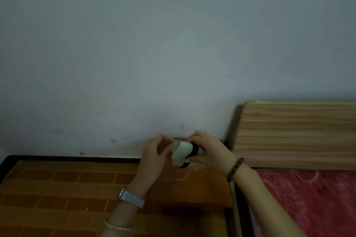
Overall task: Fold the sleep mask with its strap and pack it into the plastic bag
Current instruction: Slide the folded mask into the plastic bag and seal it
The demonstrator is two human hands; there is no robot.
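A: Hands first, from the head view. What have you got?

B: I see my left hand (154, 155) and right hand (209, 152) raised together in front of the grey wall (154, 44), above the far edge of the brown mat (67, 188). Between them is the sleep mask (181, 153), pale green, rolled or folded into a short bundle. The left grip is closed round its left end. The right grip is closed on the other end, where the black strap (195, 150) wraps the bundle.

A: And the plastic bag?

B: I think a clear bag (185, 174) hangs just under the bundle, with a faint see-through edge over the mat. It is dim, so I cannot be sure of it.

A: How would you finish the fold well?

B: My judgement: keep the left fingers pinching the roll so it does not spring open, and let the right hand draw the strap snug round the middle. Tuck the loose end before reaching for the bag mouth.

A: Any writing or brand to read?

B: None that I can make out. Mask, wristwatch (131, 197), bead bracelet (235, 169) and the wooden headboard (296, 134) beside the red blanket (308, 198) show no legible lettering.
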